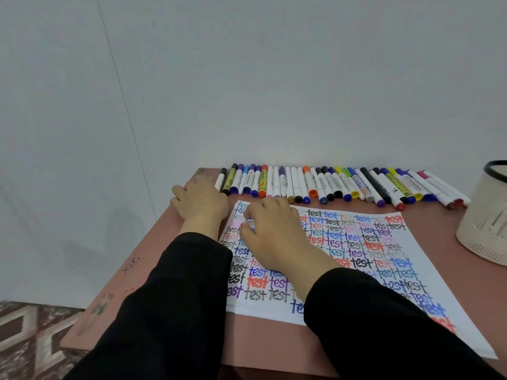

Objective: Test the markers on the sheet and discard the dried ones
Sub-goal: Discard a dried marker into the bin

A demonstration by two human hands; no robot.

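Observation:
A white sheet [365,259] covered with the word "test" in many colours lies on the pinkish table [170,270]. A long row of capped markers [329,185] lies side by side along the wall behind the sheet. My left hand [201,204] rests palm down on the table at the sheet's far left corner, just in front of the leftmost markers. My right hand [271,229] lies on the upper left of the sheet, its fingers loosely curled. No marker shows in either hand.
A cream perforated bin [485,215] with a dark rim stands at the right edge of the table. A grey wall rises right behind the markers. The table's left edge drops to a patterned floor [33,333].

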